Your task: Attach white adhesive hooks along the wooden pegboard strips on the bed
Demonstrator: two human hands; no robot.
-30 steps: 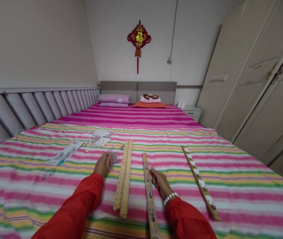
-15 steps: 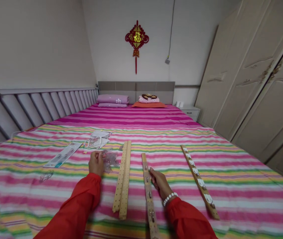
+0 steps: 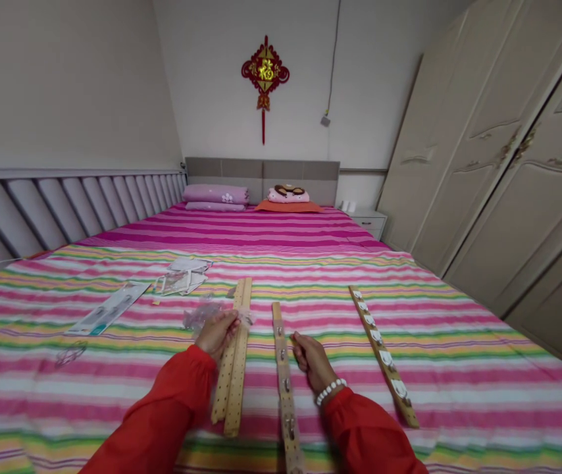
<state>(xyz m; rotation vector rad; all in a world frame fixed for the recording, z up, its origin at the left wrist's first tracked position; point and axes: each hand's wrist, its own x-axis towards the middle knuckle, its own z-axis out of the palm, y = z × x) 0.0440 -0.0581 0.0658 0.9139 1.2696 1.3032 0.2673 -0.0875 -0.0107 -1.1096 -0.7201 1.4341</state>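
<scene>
My left hand point(image 3: 218, 334) pinches a small clear plastic piece point(image 3: 246, 317), like a transparent adhesive hook, above two pale perforated wooden strips point(image 3: 235, 385) lying side by side. Left of it, a heap of clear plastic pieces point(image 3: 199, 316) rests on the bedspread. My right hand point(image 3: 314, 361) is closed, fingers curled, just right of a wooden strip point(image 3: 285, 395) with clear pads and several metal hooks in a row. Whether anything sits in its fingers is hidden. Farther right lies another wooden strip point(image 3: 412, 415) with several white hooks.
Everything lies on a striped bedspread point(image 3: 459, 368). At left are a hook package point(image 3: 108, 309), a tangle of thin wire or rings point(image 3: 70, 353) and crumpled white packaging point(image 3: 185, 275). Folded bedding point(image 3: 216, 195) sits by the headboard. Wardrobes point(image 3: 488, 158) stand on the right.
My left hand has moved right from the plastic heap, carrying a clear piece over the paired strips. My right hand has drawn slightly away from the hooked strip. The view has shifted a little right.
</scene>
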